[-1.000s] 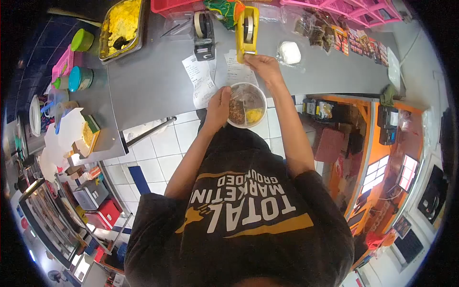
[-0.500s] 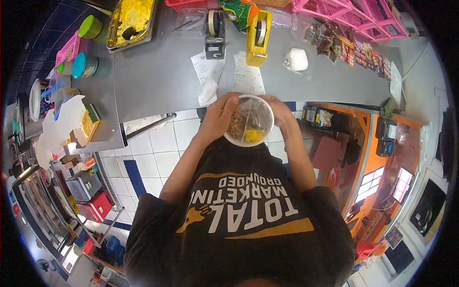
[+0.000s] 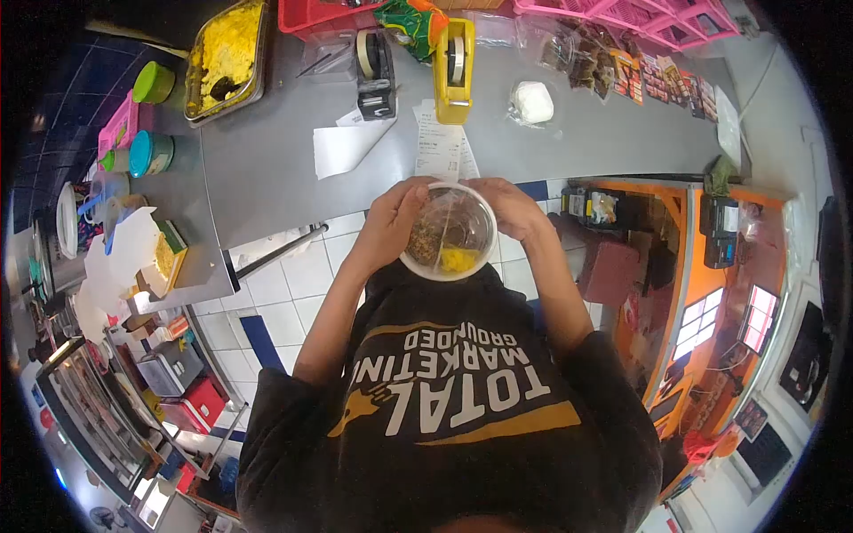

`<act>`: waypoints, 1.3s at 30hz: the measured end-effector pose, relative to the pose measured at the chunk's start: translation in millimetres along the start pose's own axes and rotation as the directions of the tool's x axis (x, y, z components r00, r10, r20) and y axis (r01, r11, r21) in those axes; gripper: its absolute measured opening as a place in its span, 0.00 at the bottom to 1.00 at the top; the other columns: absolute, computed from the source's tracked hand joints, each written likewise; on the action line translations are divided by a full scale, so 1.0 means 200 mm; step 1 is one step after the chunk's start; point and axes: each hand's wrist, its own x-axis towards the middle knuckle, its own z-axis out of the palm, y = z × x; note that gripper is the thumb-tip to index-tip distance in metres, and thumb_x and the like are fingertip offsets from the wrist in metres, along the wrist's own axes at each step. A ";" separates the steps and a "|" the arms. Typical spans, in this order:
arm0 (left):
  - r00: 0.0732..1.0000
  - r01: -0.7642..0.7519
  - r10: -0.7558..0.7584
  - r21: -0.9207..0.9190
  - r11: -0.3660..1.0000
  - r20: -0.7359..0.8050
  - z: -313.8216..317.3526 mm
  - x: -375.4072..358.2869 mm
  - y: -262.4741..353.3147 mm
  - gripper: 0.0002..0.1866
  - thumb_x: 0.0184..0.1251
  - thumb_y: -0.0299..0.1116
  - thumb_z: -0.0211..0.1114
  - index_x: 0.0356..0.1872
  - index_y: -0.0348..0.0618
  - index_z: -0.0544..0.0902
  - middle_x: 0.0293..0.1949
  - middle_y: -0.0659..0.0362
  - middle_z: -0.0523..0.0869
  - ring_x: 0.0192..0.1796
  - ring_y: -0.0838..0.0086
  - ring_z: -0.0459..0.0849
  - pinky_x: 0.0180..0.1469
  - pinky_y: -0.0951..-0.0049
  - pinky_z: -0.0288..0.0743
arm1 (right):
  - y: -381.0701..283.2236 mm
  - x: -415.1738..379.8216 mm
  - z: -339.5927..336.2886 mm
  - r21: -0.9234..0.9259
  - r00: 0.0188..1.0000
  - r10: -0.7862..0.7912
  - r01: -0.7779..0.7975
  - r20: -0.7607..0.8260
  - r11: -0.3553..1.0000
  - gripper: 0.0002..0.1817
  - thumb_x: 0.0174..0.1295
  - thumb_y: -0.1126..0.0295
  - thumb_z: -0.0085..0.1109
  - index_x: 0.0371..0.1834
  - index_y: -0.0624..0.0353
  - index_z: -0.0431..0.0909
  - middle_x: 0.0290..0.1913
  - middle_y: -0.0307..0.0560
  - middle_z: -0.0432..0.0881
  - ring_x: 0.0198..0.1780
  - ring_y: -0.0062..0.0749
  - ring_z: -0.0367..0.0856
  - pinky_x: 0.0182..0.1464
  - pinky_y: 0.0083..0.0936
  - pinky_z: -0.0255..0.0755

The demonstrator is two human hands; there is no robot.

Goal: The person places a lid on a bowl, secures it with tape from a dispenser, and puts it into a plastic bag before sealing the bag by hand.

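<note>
In front of my chest I hold a round plastic tub (image 3: 469, 220) with a white rim and what looks like a clear lid. Through the top I see brown crumbly food on the left, yellow food near the lower edge, and a thin line across the middle. My left hand (image 3: 391, 224) wraps the tub's left side, its thumb by the rim. On the far right side, my right hand (image 3: 508, 210) grips the rim; some of its fingertips are hidden. Printed receipts (image 3: 439, 151) lie on the counter just beyond, beside a curled white paper (image 3: 342, 151).
On the steel counter (image 3: 267, 169) stand a black tape dispenser (image 3: 377, 80) and a yellow one (image 3: 454, 75). A small white bundle in clear plastic (image 3: 533, 102) lies to their right. Further left are a tray of yellow food (image 3: 229, 53) and lidded tubs (image 3: 152, 154). Pink baskets (image 3: 640, 18) line the back.
The tub and both hands have shifted slightly left and down in view. The left paper, formerly showing print, now shows a curled blank side. The counter items appear shifted left as the view moved.
</note>
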 end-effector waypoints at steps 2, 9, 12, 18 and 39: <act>1.000 0.014 -0.014 -0.011 1.000 0.019 -0.01 0.00 0.00 0.21 0.82 0.42 0.47 0.56 0.34 0.80 0.48 0.53 0.86 0.51 0.72 0.81 0.57 0.73 0.73 | -0.01 0.00 -0.01 0.001 0.992 0.062 -0.063 0.109 0.998 0.21 0.74 0.62 0.54 0.53 0.73 0.78 0.46 0.50 0.85 0.44 0.27 0.84 0.48 0.23 0.80; 0.968 -0.004 -0.002 -0.020 1.000 -0.251 0.03 0.04 -0.09 0.20 0.82 0.44 0.47 0.56 0.36 0.76 0.48 0.56 0.83 0.51 0.74 0.80 0.56 0.73 0.74 | 0.00 0.00 0.09 0.007 0.955 -0.199 0.206 -0.222 0.979 0.22 0.76 0.58 0.50 0.59 0.68 0.77 0.47 0.47 0.84 0.49 0.26 0.79 0.57 0.24 0.73; 0.952 0.193 -0.251 -0.290 0.937 -0.178 0.02 0.07 -0.16 0.20 0.81 0.45 0.49 0.58 0.38 0.73 0.48 0.56 0.81 0.50 0.74 0.80 0.53 0.71 0.76 | 0.04 0.08 0.02 -0.513 0.857 -0.486 0.342 -0.174 0.787 0.25 0.77 0.54 0.48 0.57 0.67 0.79 0.46 0.42 0.83 0.49 0.20 0.75 0.55 0.21 0.70; 0.959 0.264 -0.283 -0.407 0.874 0.016 -0.05 0.18 -0.25 0.23 0.80 0.46 0.52 0.62 0.38 0.69 0.52 0.54 0.80 0.53 0.71 0.82 0.51 0.66 0.82 | -0.22 0.28 -0.14 -0.728 0.901 -0.421 0.219 -0.105 0.650 0.23 0.74 0.55 0.51 0.49 0.68 0.82 0.37 0.38 0.84 0.40 0.16 0.75 0.45 0.21 0.73; 0.942 0.111 -0.293 -0.667 0.736 -0.166 0.17 0.31 -0.41 0.27 0.79 0.42 0.54 0.69 0.38 0.60 0.57 0.48 0.78 0.56 0.63 0.83 0.58 0.60 0.82 | 0.10 -0.08 0.15 -0.464 0.705 -0.601 0.419 -0.376 0.781 0.09 0.66 0.68 0.64 0.33 0.63 0.85 0.25 0.29 0.76 0.31 0.14 0.67 0.34 0.17 0.62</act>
